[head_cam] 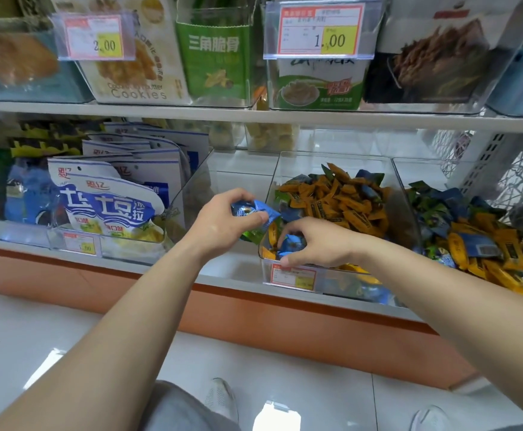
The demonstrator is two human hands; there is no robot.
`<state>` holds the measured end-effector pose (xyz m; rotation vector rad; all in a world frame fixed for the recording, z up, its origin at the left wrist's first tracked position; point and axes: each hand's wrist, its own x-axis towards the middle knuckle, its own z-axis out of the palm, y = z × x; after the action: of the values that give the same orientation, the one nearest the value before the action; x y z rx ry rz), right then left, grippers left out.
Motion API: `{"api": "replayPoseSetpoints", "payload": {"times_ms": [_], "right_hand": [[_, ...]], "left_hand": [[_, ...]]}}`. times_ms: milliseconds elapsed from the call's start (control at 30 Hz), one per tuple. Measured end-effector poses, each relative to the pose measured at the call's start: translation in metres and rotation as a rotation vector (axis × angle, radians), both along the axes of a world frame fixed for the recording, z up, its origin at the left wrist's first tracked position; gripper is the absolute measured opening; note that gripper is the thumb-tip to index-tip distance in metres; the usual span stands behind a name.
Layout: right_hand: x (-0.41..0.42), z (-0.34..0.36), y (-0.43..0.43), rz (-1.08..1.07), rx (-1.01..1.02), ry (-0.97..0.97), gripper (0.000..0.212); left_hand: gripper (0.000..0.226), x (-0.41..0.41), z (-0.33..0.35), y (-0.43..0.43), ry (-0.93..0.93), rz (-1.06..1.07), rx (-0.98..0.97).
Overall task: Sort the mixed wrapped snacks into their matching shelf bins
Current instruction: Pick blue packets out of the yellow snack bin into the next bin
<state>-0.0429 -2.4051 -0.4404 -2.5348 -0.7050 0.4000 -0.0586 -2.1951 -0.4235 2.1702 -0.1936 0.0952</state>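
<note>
Left hand (223, 223) is gripping a bunch of blue snacks (258, 209), fingers curling round them, hovering just at 9 o'clock of the middle bin (273, 180). Right hand (319, 244) is reaching into that bin's front corner, fingertips pinching a blue packet (294, 242). Hands are sitting close but apart, left at 10 o'clock of right. Orange snacks (344, 206) are piling in the bin at 12 o'clock of the right hand. Mixed bin (416, 169) is sitting at 3 o'clock, holding blue, orange and green wrappers.
</note>
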Motion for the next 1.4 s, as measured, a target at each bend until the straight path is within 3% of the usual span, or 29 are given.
{"api": "replayPoseSetpoints", "payload": {"times_ms": [200, 567, 700, 833, 967, 1033, 1200, 1333, 1400], "right_hand": [[-0.011, 0.002, -0.009, 0.001, -0.051, -0.042, 0.038], [-0.019, -0.005, -0.059, -0.268, 0.197, -0.121, 0.008], [-0.022, 0.007, -0.073, -0.493, 0.523, -0.145, 0.013], [-0.025, 0.021, -0.080, -0.770, 1.062, 0.081, 0.013], [-0.033, 0.028, -0.099, -0.927, 1.231, 0.175, 0.003], [-0.038, 0.027, -0.111, -0.916, 1.311, 0.230, 0.020], [-0.044, 0.024, -0.146, -0.954, 1.279, 0.165, 0.042], [-0.043, 0.022, -0.184, -0.935, 1.280, 0.208, 0.042], [-0.041, 0.020, -0.201, -0.950, 1.152, 0.073, 0.034]], "left_hand": [[0.024, 0.000, 0.004, -0.015, -0.031, 0.014, -0.045], [0.040, 0.012, 0.012, -0.086, -0.088, -0.007, -0.099], [0.026, 0.007, 0.004, -0.089, -0.097, 0.020, -0.154], [0.023, 0.003, -0.002, -0.115, -0.025, -0.002, -0.343], [0.028, -0.006, -0.003, -0.174, -0.054, 0.008, -0.407], [0.033, -0.010, -0.005, -0.200, -0.075, 0.031, -0.407], [0.024, -0.015, -0.009, -0.250, -0.062, -0.041, -0.337], [0.042, -0.011, -0.008, -0.269, 0.007, -0.283, -0.309], [0.052, -0.007, -0.007, -0.265, 0.002, -0.393, -0.254]]}}
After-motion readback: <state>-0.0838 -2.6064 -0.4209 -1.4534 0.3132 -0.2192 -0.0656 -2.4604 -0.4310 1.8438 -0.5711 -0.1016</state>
